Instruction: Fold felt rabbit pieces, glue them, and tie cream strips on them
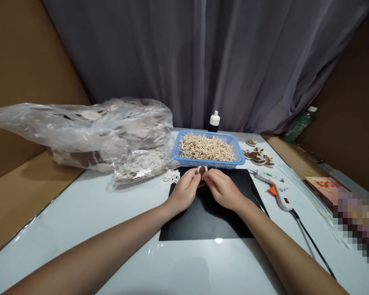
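Note:
My left hand (186,189) is closed on the left side of a small brown-and-white craft piece (202,171). From the other side, my right hand (223,188) pinches the same piece, and its fingers hide much of it. Both hands are above the far part of a black mat (203,223). Just beyond them stands a blue plastic basket (207,164) full of short pale sticks (206,147). Thin white cut-out pieces (171,177) lie to the left of my left hand.
A large clear plastic bag (135,127) and a smaller bag of white pieces (141,166) are at left. Brown-and-white pieces (258,157) are piled right of the basket. A corded glue gun (273,190) lies at right. A white-capped bottle (214,121) stands behind the basket.

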A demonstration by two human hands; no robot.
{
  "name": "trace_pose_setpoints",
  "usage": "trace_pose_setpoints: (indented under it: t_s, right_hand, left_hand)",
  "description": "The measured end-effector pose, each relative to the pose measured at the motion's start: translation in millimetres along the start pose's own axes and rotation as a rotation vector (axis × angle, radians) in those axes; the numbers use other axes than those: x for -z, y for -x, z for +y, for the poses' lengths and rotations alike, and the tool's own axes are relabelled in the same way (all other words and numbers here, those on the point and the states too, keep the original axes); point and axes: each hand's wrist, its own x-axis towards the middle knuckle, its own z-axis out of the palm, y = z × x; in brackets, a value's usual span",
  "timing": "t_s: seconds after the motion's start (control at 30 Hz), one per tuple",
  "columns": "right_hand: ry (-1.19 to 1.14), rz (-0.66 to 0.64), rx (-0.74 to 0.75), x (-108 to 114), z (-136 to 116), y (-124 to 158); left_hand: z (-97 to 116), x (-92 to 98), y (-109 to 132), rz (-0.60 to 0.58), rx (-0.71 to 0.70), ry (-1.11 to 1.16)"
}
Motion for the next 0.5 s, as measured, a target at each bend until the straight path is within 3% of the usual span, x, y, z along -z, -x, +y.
trace_pose_setpoints:
  t_s: [0.07, 0.17, 0.3, 0.5]
  right_hand:
    - [-0.02, 0.008, -0.008, 0, 1, 0]
    - [-0.041, 0.03, -0.025, 2, 1, 1]
    - [-0.006, 0.034, -0.008, 7, 2, 4]
    - [0.025, 0.032, 0.014, 11, 4, 7]
  left_hand:
    - [0, -0.4, 0, -0.026, 0.032, 0.024]
    - [4, 1.4, 0, 0.031, 0.067, -0.001]
    - [12, 3.6, 0, 0.086, 0.05, -0.199]
    - [16, 1.1, 4, -0.086, 0.103, -0.132]
